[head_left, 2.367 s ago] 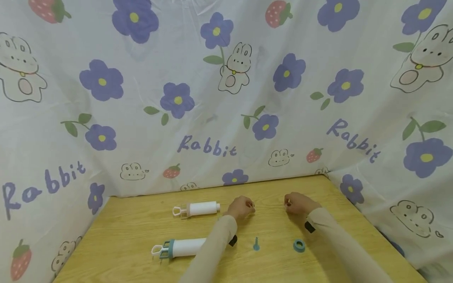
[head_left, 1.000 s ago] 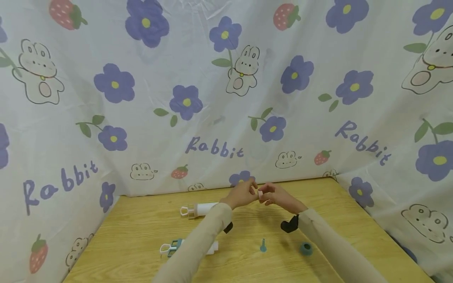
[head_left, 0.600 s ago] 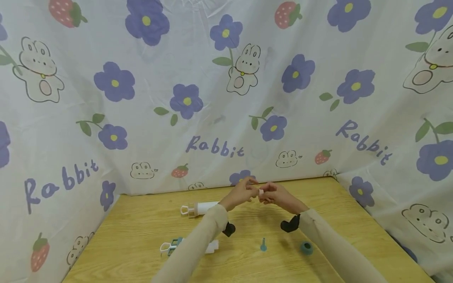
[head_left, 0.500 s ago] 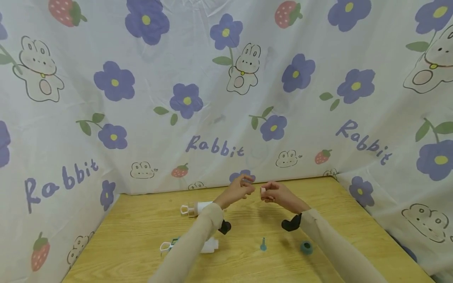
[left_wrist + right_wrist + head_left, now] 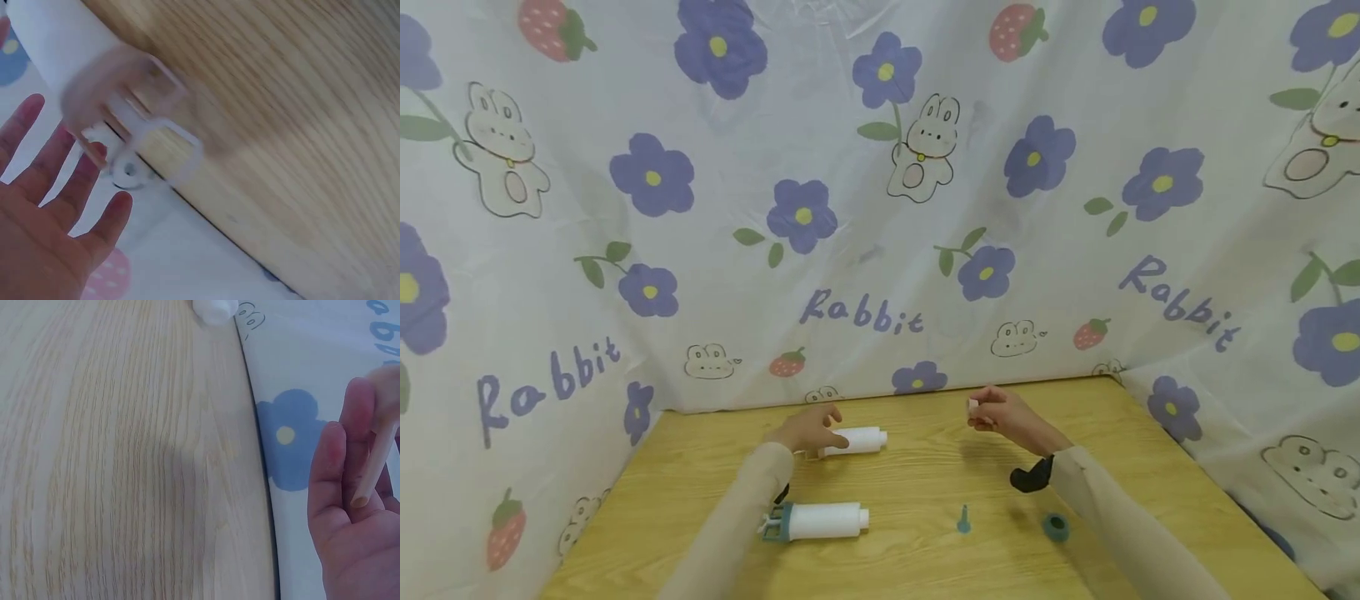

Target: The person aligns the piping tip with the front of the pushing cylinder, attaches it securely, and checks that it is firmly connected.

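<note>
My left hand (image 5: 808,427) reaches over the handle end of a white syringe-like tube (image 5: 861,439) at the back of the table. In the left wrist view its fingers are spread beside the pale pink collar (image 5: 94,84) and white looped plunger handle (image 5: 187,156); whether they touch is unclear. My right hand (image 5: 1015,419), held above the table at the back right, pinches a pale pink nozzle (image 5: 377,465). Its narrow hollow stem points down in the right wrist view, and the fingers partly hide the wider end. The white tube's tip (image 5: 215,309) shows at that view's top.
A second white tube (image 5: 823,521) with a teal collar lies nearer on the wooden table (image 5: 917,567). To its right are a small teal nozzle (image 5: 964,521), standing on its wide end, and a teal ring cap (image 5: 1056,527). Behind hangs a patterned cloth (image 5: 850,250).
The hands met over the table's back, then parted. My left hand has moved left to the pink-collared tube, while my right hand keeps the pink nozzle.
</note>
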`<state>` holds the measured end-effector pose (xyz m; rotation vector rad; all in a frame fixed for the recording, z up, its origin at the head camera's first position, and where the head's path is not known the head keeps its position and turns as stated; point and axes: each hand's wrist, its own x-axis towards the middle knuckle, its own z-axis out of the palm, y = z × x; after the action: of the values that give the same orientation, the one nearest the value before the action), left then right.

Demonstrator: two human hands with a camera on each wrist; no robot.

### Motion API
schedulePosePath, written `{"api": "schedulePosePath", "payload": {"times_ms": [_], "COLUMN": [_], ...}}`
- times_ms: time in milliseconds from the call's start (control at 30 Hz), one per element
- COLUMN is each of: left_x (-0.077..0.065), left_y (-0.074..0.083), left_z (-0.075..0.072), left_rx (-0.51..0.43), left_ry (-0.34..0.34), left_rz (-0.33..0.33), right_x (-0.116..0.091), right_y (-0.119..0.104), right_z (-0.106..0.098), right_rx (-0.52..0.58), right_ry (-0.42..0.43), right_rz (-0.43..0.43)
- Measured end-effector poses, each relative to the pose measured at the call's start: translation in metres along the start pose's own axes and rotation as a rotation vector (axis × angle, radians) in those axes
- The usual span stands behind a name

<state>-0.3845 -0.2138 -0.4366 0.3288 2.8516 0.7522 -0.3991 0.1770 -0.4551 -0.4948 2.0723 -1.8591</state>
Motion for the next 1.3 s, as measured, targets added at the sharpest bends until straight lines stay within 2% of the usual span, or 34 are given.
{"api": "schedulePosePath", "payload": {"times_ms": [233,333,433,500,567,733,833,1000,1200,1300], "left_x": [-0.015,-0.014,-0.006,0.004,0.015,0.037,0.040,0.027,0.001,-0.008], "left_y": [-0.027,-0.037,-0.044,-0.041,-0.033,-0.008,-0.008,-0.021,-0.030,-0.026], "left_z": [-0.005,-0.004,0.002,0.009,0.016,0.032,0.037,0.029,0.000,-0.012], "left_rx": [-0.137,-0.219,-0.363,-0.463,-0.513,-0.457,-0.442,-0.508,-0.597,-0.592], "left_ry": [-0.051,-0.062,-0.050,-0.050,-0.063,-0.080,-0.065,-0.063,-0.057,-0.075], "left_rz": [-0.038,-0.053,-0.068,-0.064,-0.058,-0.040,-0.031,-0.043,-0.086,-0.065], "right_x": [-0.006,-0.009,-0.015,-0.022,-0.032,-0.057,-0.061,-0.050,-0.019,-0.006], "right_y": [0.006,0.009,0.010,0.011,0.011,0.013,0.013,0.011,0.011,0.012], "right_z": [-0.004,-0.008,-0.016,-0.023,-0.032,-0.051,-0.054,-0.045,-0.023,-0.008], "right_rx": [-0.028,-0.033,-0.036,-0.043,-0.061,-0.090,-0.083,-0.080,-0.053,-0.045], "right_ry": [-0.006,-0.004,0.002,0.017,0.036,0.067,0.066,0.050,0.014,-0.007], "right_rz": [0.010,0.012,0.014,0.017,0.022,0.030,0.032,0.043,0.031,0.033]}}
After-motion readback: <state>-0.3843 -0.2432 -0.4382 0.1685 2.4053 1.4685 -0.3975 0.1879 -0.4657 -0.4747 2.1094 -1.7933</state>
